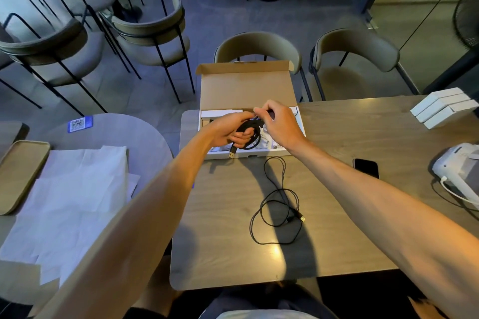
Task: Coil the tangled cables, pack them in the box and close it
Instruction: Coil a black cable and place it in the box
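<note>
Black coiled cable (pixel 250 127), clenched in the left hand (pixel 228 130) and pinched by the right hand (pixel 281 127), may spring uncoiled if either's fingers slacken.

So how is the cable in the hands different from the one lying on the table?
The held cable is wound into a tight coil, gripped by the left hand and pinched by the right hand over the open box. The table cable sprawls in loose loops, untouched. The held cable looks thicker and the table cable thinner. Both are black with a gold-coloured plug showing.
</note>
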